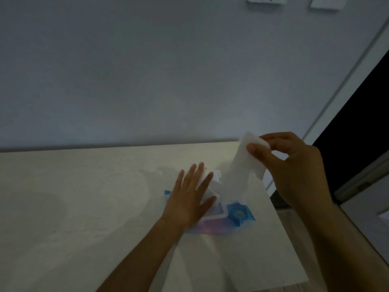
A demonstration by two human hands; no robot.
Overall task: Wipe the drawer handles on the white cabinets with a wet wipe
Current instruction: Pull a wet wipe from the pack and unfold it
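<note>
Dim light lies over the pale cabinet top [84,197] and the grey wall [147,70] behind; our left hand [189,199] rests flat, fingers spread, on the blue pack of wipes [237,216]; our right hand [294,165] pinches the top of a white wipe [237,171] between thumb and fingers, its lower end seemingly at the pack's opening, though blur hides that; no drawer handles show. If we ease the left hand, the pack could rise with the wipe; a second sheet might drag out too.

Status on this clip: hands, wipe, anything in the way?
Left hand flat, pressing the wet wipe pack. Right hand pinching a wet wipe, its lower end at the pack's opening. Drawer handles not in view.
</note>
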